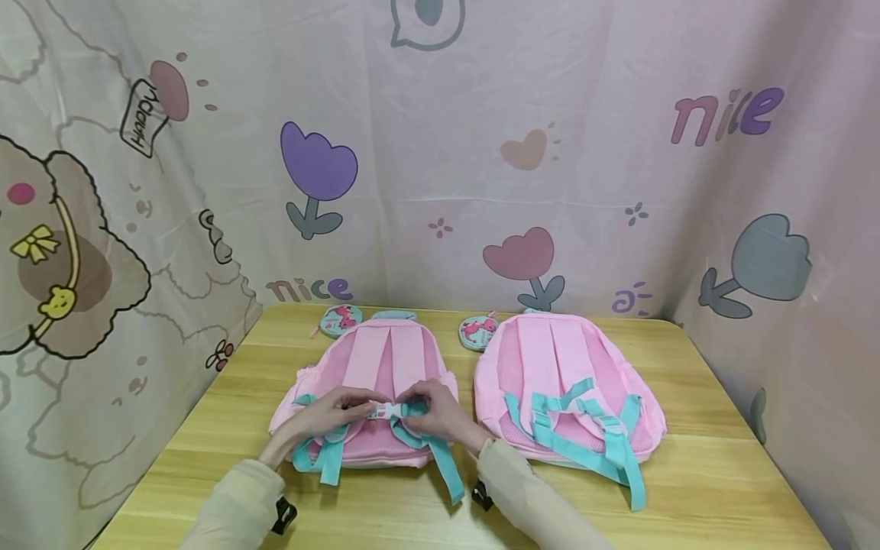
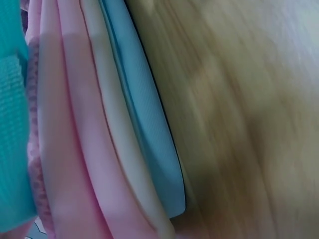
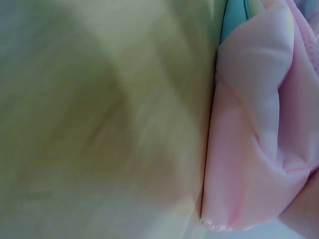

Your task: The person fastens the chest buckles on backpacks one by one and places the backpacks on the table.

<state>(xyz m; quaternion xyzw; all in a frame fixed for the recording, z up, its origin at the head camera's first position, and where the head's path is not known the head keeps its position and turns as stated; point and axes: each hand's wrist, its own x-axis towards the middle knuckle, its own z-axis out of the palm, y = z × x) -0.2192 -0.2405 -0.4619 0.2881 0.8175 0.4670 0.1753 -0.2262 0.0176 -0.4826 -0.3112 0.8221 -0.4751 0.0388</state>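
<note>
A pink backpack [image 1: 367,359] lies straps-up on the table, in the left of the head view. Over its lower part, a white side-release buckle [image 1: 390,411] joins two teal straps [image 1: 443,466]. My left hand [image 1: 335,411] pinches the buckle's left end with thumb and fingers. At the other end, my right hand [image 1: 440,414] grips the buckle and its teal strap. The left wrist view shows the pink side and light blue edge of the backpack [image 2: 75,124], with a teal strap [image 2: 12,144] close to the camera. In the right wrist view, its folded pink side [image 3: 254,124] appears.
A second pink backpack [image 1: 571,351] lies to the right, its teal straps [image 1: 584,451] crossed over it. Round patterned pouches [image 1: 340,319] sit by the top of each bag. The wooden table [image 1: 715,473] backs onto a printed curtain [image 1: 426,153].
</note>
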